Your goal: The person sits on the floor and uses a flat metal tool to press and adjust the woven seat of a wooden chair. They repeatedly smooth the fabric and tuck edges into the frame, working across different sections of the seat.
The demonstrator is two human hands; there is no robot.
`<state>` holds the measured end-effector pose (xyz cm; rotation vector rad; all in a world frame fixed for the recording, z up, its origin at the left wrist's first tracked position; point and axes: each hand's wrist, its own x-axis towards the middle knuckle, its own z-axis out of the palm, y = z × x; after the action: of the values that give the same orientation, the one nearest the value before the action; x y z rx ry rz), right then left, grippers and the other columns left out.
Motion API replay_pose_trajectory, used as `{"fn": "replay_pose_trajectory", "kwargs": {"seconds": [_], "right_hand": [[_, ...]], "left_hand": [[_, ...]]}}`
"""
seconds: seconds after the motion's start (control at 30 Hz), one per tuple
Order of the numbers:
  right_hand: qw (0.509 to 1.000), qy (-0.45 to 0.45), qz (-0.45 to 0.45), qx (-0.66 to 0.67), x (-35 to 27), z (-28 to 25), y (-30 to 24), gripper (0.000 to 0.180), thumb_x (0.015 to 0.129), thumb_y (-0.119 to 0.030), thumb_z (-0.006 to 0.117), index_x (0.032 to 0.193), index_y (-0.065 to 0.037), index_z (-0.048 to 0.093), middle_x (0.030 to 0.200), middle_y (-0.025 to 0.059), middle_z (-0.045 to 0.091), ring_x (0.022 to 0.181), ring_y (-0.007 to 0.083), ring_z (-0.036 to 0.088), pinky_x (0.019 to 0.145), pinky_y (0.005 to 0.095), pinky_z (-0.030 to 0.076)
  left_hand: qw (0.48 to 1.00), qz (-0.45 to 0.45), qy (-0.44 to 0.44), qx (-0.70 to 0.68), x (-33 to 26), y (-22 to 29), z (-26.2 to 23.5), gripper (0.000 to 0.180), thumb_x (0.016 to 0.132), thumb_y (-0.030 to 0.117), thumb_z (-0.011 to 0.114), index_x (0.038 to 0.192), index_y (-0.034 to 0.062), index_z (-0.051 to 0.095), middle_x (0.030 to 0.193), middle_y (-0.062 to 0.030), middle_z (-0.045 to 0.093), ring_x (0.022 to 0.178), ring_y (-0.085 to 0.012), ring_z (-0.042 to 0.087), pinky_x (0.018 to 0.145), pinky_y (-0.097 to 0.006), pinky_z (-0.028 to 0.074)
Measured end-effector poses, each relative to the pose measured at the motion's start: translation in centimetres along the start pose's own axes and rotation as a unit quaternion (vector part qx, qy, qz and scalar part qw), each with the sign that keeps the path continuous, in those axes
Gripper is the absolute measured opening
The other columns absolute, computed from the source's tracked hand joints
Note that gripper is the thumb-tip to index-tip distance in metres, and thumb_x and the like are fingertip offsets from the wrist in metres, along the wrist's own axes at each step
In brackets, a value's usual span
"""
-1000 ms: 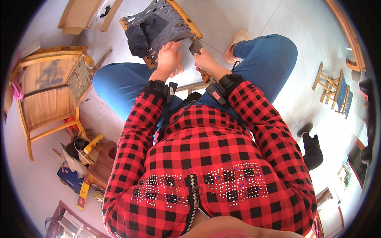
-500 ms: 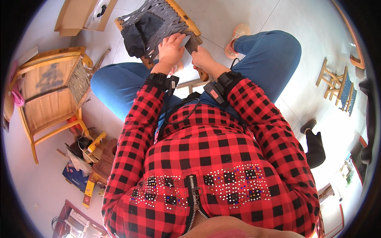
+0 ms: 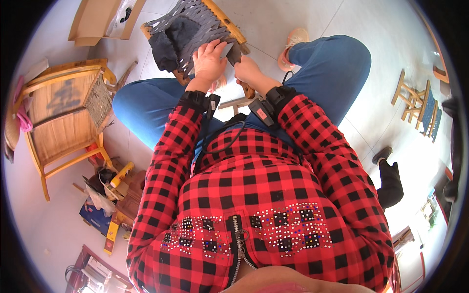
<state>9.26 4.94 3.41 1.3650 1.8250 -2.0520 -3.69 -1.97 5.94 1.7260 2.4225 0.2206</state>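
We see the main risk as the dark strip (image 3: 233, 51) slipping out of the grip before it is pulled tight through the weave, since only a short end shows between the two hands and the small wooden stool (image 3: 195, 34) sits tipped on the lap rather than braced on the floor; a hard tug could also twist the frame off the knees. A second risk, in our judgement, is a strip going over where it should go under, because the gray woven seat (image 3: 195, 22) is dense and the hands cover the working spot. The left hand (image 3: 210, 61) lies on the right side of the weave, fingers partly curled and spread over the strips, pressing or pinching them; we cannot tell whether it truly clamps one strip. The right hand (image 3: 247, 69) is closed around the dark strip end just beside the left hand, fingers tucked, touching the stool's wooden rail. The stool rests against both blue-jeaned thighs, near the top middle of the view, with a dark bundle of cloth (image 3: 168, 41) on its left part. Off to the left stands a bigger wooden chair (image 3: 68, 122), well apart, and tool clutter (image 3: 110, 185) lies on the floor below it. Another small stool (image 3: 415, 100) stands far right.
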Motion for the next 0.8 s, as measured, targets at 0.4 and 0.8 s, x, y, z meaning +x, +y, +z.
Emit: {"fn": "replay_pose_trajectory", "kwargs": {"seconds": [0.4,0.8], "right_hand": [[0.997,0.002,-0.03,-0.078,2.1,1.4,2.3,0.024,0.071,-0.008,0.064,0.087,0.01,0.062,0.092,0.0202,0.062,0.084,0.0309,0.065,0.073,0.0369,0.051],[0.988,0.069,-0.092,-0.101,1.2,2.1,0.2,0.025,0.089,-0.016,0.044,0.09,0.007,0.053,0.071,0.0202,0.06,0.051,0.0306,0.062,0.047,0.0397,0.05]], "left_hand": [[0.996,0.01,-0.02,0.084,3.4,0.2,-0.3,0.034,0.075,0.022,0.067,0.108,0.0244,0.063,0.101,0.0012,0.056,0.105,-0.0248,0.049,0.09,-0.046,0.034],[0.997,-0.063,0.041,-0.015,2.3,0.1,1.6,0.017,0.078,0.022,0.065,0.094,0.0168,0.066,0.105,-0.0024,0.054,0.105,-0.0283,0.047,0.088,-0.048,0.036]]}}
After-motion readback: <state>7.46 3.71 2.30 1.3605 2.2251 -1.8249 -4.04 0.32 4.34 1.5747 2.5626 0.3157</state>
